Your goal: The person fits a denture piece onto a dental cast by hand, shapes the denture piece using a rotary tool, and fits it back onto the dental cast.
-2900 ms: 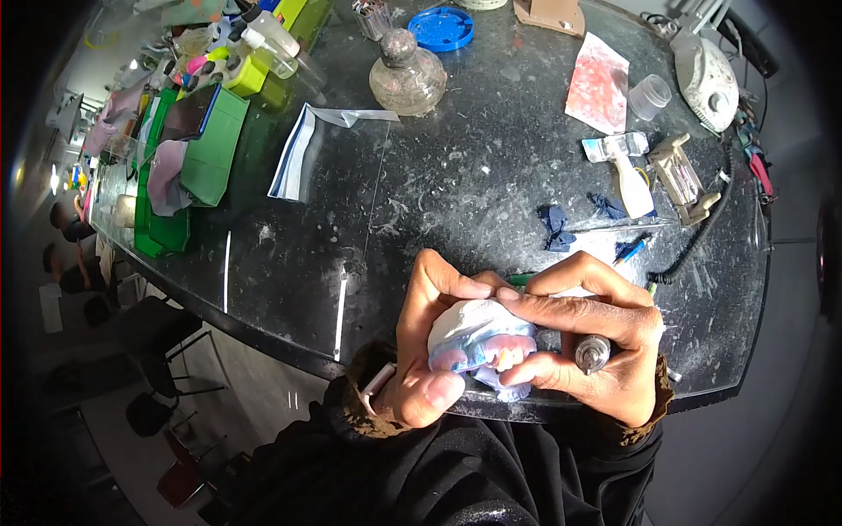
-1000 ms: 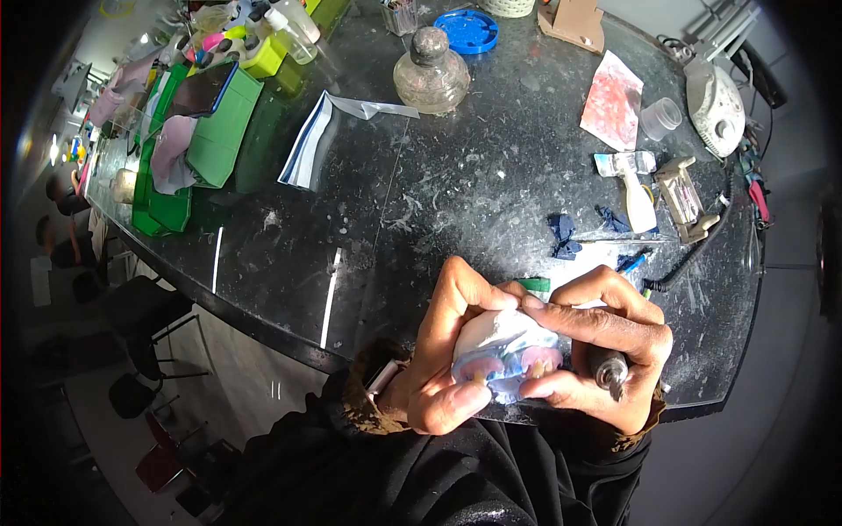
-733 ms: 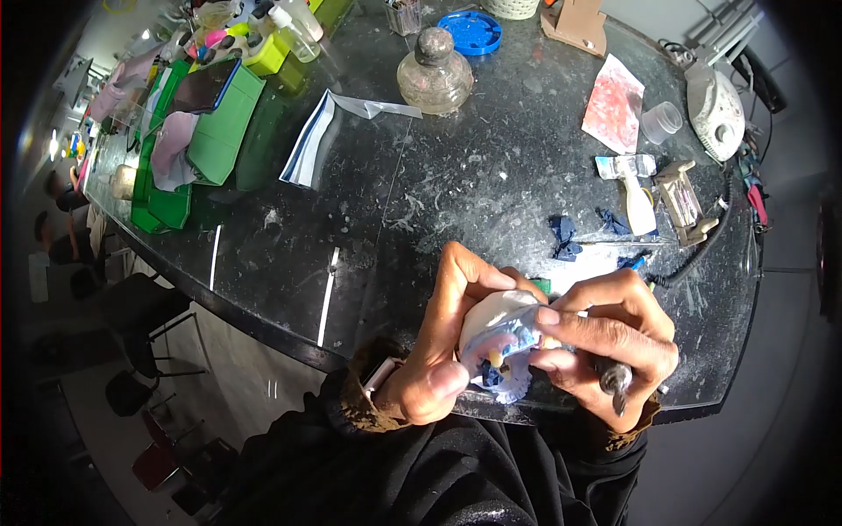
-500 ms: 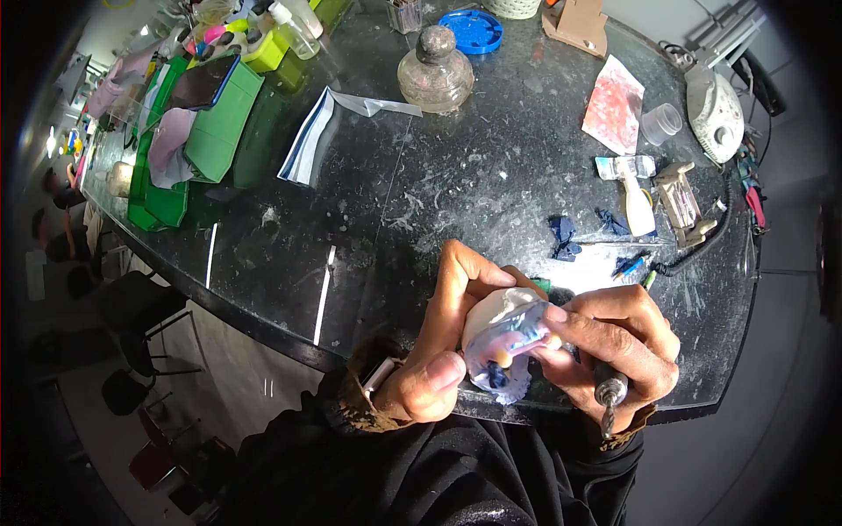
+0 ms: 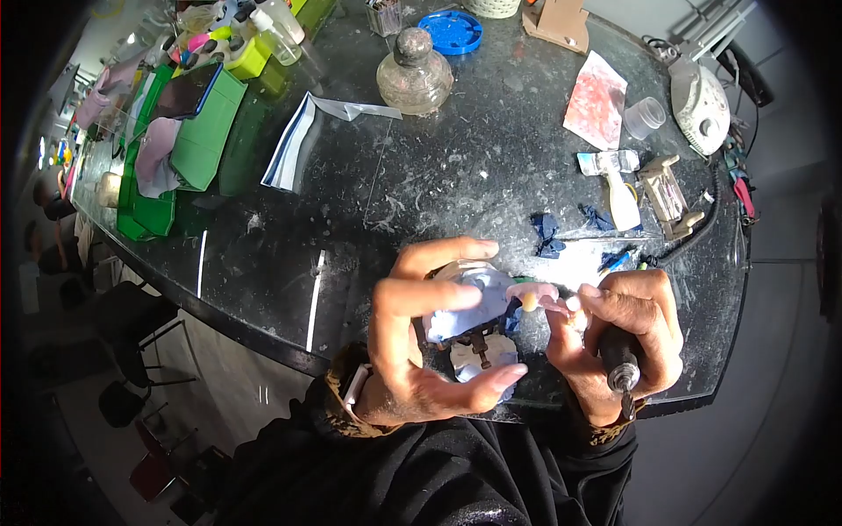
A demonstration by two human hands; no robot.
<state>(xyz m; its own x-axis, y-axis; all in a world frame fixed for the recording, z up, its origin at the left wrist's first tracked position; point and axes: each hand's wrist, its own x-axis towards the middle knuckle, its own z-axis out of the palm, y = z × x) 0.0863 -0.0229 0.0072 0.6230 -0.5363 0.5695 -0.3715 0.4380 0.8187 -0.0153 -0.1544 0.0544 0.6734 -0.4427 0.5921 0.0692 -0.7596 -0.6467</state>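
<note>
My left hand (image 5: 412, 342) spans a dental cast (image 5: 478, 317) with a blue-grey coating. One finger presses on the coated surface, and the thumb stretches along the near side. Below it shows a second, pale cast (image 5: 481, 355) with a dark metal hinge piece between the two. A pink partial denture (image 5: 537, 294) with tooth-coloured parts is pinched between the thumb and forefinger of my right hand (image 5: 636, 329). A rotary handpiece (image 5: 622, 361) also lies in that hand's curled fingers, its burr pointing down toward me.
Dark blue scraps (image 5: 548, 235), a white-handled brush (image 5: 621, 202) and a clear cup (image 5: 645, 117) lie to the right. A control unit (image 5: 699, 105) stands behind them. At back are a glass jar (image 5: 415, 83) and blue lid (image 5: 452, 33); green bins (image 5: 206, 131) stand left.
The denture has come away from the cast and moved right in my right hand. My left fingers have spread and shifted over the cast, and the hinged second cast now shows.
</note>
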